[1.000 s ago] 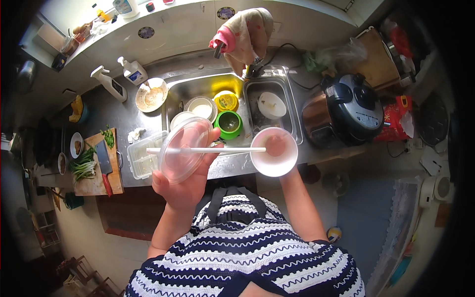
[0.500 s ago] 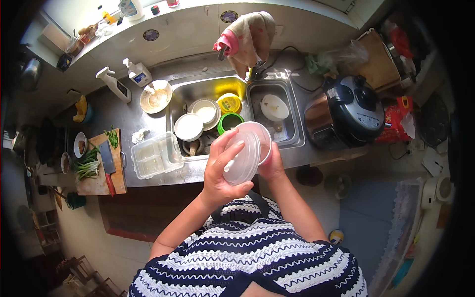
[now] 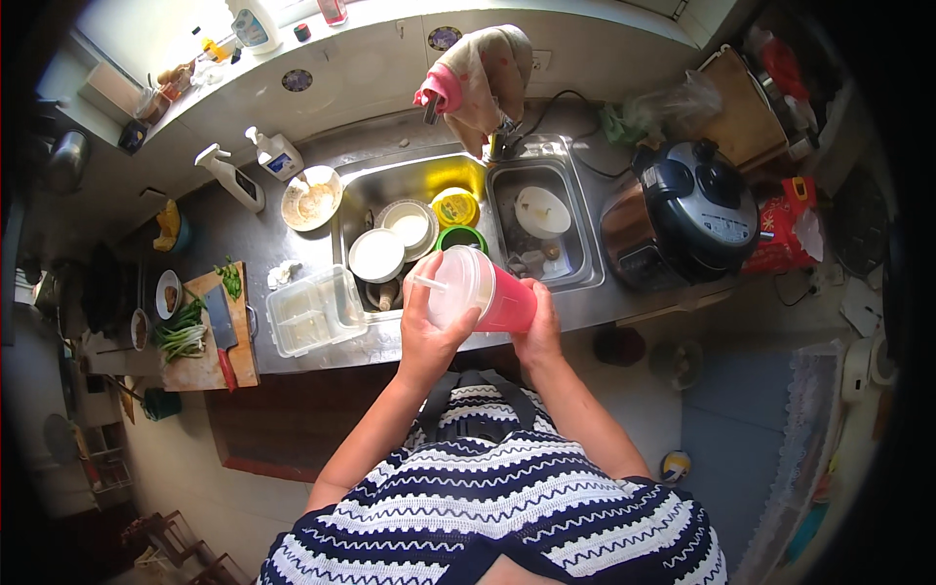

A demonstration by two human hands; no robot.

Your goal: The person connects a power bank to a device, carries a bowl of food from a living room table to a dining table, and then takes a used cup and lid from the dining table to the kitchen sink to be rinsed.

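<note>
Just in front of the sink, a pink plastic cup lies tilted on its side between my hands, its mouth toward the left. My right hand is closed around its base end. Over the mouth sits a clear round lid, gripped by my left hand with fingers and thumb at its rim. Whether the lid is fully seated cannot be seen. Behind the cup, the sink holds white bowls, a green round container and a yellow lid.
Left of the sink are a clear plastic box, a stained bowl and a cutting board with a cleaver and greens. A white bowl lies in the smaller basin. An electric cooker stands on the right.
The clear lid, held apart in front of the cup, is now against its mouth. The cup has tipped over with its base to the right, showing its pink side.
</note>
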